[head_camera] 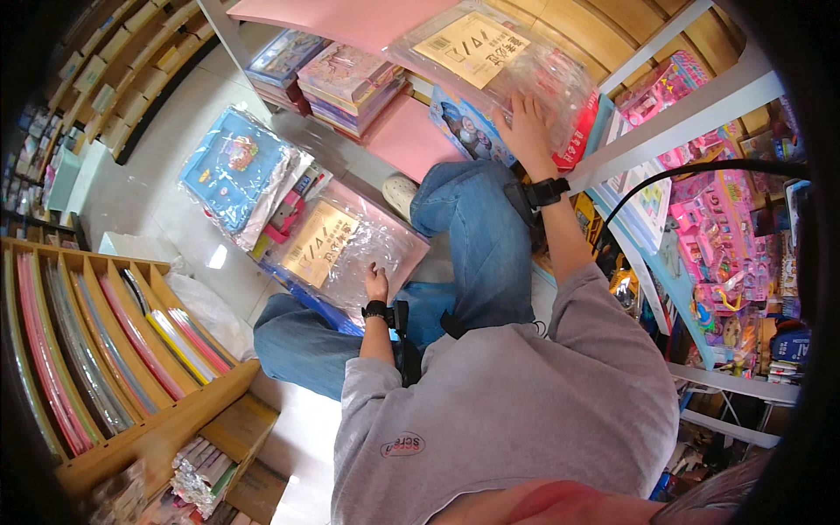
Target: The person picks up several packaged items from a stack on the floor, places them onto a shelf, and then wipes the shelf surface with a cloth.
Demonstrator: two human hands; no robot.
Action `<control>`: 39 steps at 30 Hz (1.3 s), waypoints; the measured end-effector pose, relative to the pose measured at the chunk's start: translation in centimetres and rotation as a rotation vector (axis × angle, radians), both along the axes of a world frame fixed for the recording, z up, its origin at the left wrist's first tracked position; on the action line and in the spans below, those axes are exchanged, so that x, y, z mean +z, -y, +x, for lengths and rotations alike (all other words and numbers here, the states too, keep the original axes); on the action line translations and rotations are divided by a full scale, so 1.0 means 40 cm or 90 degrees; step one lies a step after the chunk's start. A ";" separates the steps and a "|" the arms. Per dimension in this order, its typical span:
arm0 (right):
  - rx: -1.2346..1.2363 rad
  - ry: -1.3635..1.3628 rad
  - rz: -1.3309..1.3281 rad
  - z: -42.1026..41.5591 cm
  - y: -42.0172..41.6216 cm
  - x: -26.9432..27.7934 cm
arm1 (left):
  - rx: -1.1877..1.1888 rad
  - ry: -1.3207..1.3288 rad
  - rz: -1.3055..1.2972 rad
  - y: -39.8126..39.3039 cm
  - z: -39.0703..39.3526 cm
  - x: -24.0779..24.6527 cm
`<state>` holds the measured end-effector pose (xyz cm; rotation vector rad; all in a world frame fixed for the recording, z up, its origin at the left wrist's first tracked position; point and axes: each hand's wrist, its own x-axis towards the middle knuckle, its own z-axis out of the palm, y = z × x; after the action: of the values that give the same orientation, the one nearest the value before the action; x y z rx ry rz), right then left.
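Note:
My left hand (pixel 376 285) is over the near edge of a clear plastic-wrapped pack (pixel 387 246) with a tan printed card, its fingers slightly bent. That pack lies on a pile by my left knee, with a blue folder (pixel 308 295) under it. My right hand (pixel 528 125) rests with spread fingers on a similar clear pack (pixel 482 49) at the shelf, beside red plastic packaging (pixel 581 134). A light blue bag in clear wrap (pixel 236 161) lies on the floor beyond the pile.
Boxed sets (pixel 351 79) stand on a pink shelf (pixel 407 134) ahead. A white metal shelf post (pixel 682 118) and pink toy packs (pixel 715 223) are at right. At left stands a wooden rack (pixel 157 407) of sleeved sheets. A black cable (pixel 695 167) crosses the right side.

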<state>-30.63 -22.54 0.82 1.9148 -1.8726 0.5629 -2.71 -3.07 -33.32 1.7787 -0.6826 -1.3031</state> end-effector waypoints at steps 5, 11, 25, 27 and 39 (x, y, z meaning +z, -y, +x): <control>0.121 0.053 -0.002 -0.027 -0.025 0.005 | 0.002 -0.102 0.058 -0.001 -0.022 0.060; 0.158 0.084 0.012 -0.023 0.001 0.039 | -0.028 -0.138 0.014 0.006 -0.024 0.109; 0.577 0.110 0.173 0.366 -0.386 0.101 | 0.062 -0.624 -0.476 0.046 -0.071 0.740; 0.652 0.266 0.227 0.403 -0.421 0.034 | 0.184 -0.322 -0.362 0.015 -0.047 0.748; 0.293 0.783 1.104 0.384 -0.274 -0.354 | 0.325 -0.465 -0.343 -0.259 0.245 0.676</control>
<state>-15.26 -11.58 -13.33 3.6663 -3.2195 0.0091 7.09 7.29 -6.26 0.8575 -0.1177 -1.1470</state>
